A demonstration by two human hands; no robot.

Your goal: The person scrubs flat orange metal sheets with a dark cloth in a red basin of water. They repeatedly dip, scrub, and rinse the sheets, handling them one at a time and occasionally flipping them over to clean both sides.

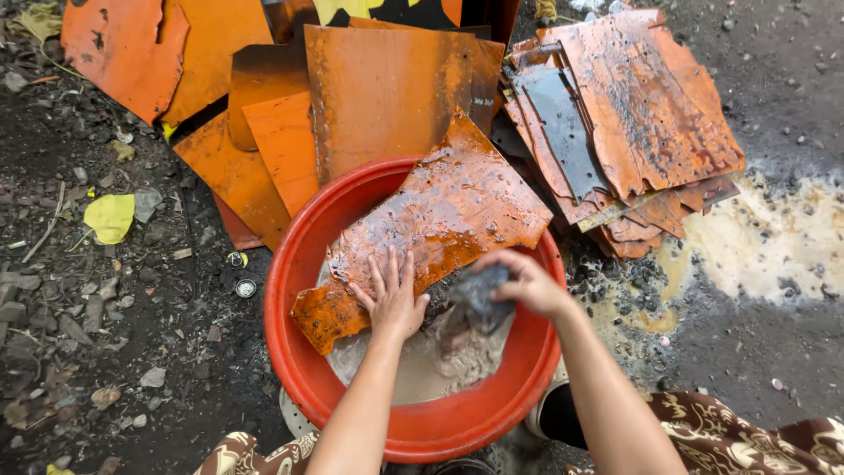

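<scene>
Rusty orange sheet [440, 224] lies tilted across red basin [299, 352], overhanging the rim at 1 o'clock. Left hand [392, 299] flat on it, grip released. Right hand [526, 283] clenched on dark rag [482, 297]. Sheet looks stiff, wet, slippery, ragged-edged; best held by long edges.

Lower end of the rusty orange sheet [440, 220] sunk in murky water inside the red basin [290, 352]. Basin's near rim partly behind forearms. Orange sheets [158, 44] cropped at top edge.
</scene>
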